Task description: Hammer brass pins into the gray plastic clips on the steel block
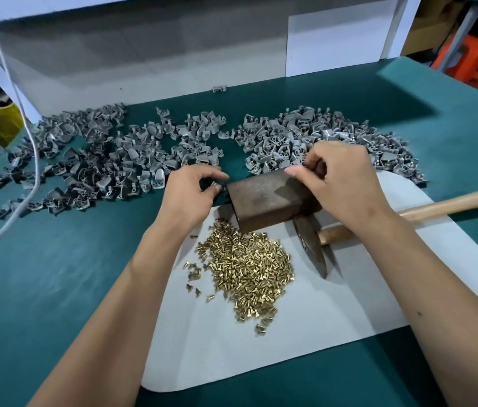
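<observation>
Nearest, bare white mat (261, 362) lies in front of the brass pins (249, 268), which are heaped just before the steel block (267, 198). The hammer (314, 248) lies right of the block, its handle partly under the right hand (340, 183). That hand curls over the block's far right corner, and what it pinches is hidden. The left hand (191, 192) pinches a small blurred gray piece at the block's left end. Beyond the block, gray clips (132, 151) spread over the green tabletop (55, 274).

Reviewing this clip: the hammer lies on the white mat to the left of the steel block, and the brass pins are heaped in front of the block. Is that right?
Not quite. The head view shows the hammer lying on the white mat to the right of the steel block, its wooden handle running off to the right under the right hand. The brass pins are indeed heaped in front of the block.
</observation>
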Motion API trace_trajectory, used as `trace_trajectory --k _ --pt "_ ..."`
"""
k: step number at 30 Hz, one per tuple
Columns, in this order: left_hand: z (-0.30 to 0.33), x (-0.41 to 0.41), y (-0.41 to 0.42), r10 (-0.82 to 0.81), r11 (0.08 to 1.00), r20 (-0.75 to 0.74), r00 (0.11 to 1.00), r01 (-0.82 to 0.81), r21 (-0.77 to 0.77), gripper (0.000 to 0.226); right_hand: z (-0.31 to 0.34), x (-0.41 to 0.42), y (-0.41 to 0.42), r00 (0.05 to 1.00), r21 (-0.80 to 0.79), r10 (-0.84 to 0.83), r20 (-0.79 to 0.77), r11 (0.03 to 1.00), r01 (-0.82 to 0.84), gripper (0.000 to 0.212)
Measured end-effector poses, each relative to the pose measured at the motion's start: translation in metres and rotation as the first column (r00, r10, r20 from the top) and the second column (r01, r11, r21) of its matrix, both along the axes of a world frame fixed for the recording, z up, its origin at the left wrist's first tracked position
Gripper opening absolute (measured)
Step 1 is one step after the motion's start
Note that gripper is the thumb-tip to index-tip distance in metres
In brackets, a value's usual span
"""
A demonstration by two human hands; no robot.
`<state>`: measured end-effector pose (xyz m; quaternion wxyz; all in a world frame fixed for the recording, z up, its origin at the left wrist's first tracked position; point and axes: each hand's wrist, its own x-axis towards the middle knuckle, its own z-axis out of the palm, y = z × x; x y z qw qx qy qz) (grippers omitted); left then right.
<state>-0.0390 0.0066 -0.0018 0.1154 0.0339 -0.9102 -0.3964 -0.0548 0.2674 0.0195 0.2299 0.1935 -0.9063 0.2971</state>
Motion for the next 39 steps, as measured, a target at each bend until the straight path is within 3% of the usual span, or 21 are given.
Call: trace_trajectory --k 3,6,13,22,29,39 --pt "0.000 0.002 0.003 -0.014 0.991 -0.039 0.999 0.009 -0.132 0.026 -0.001 -0.003 0.002 0.994 -0.002 -0.110 0.003 0.994 0.110 0.040" --pt "0.001 0.003 0.005 0.003 0.987 -0.051 0.999 -0.011 -0.158 0.023 -0.001 -0.006 0.006 0.989 0.000 -0.147 0.011 0.989 0.147 0.037" --pt "0.004 0.006 0.006 0.035 0.996 -0.055 0.998 -0.040 -0.085 0.024 0.002 0.000 0.003 0.997 -0.054 0.081 -0.008 0.995 -0.082 0.017" --pt "0.005 0.007 0.007 0.033 0.994 -0.074 0.997 -0.040 -0.106 0.010 0.007 0.010 0.003 0.974 0.002 0.229 -0.005 0.974 -0.229 0.022" --pt "0.004 0.008 0.007 0.040 0.990 -0.151 0.988 -0.060 -0.130 0.016 0.011 0.013 0.002 0.963 0.006 0.268 0.002 0.963 -0.268 0.023" --pt "0.004 0.007 0.009 0.125 0.992 -0.236 0.964 -0.128 0.002 0.012 0.015 0.017 0.002 0.955 0.013 0.296 0.023 0.955 -0.297 0.023"
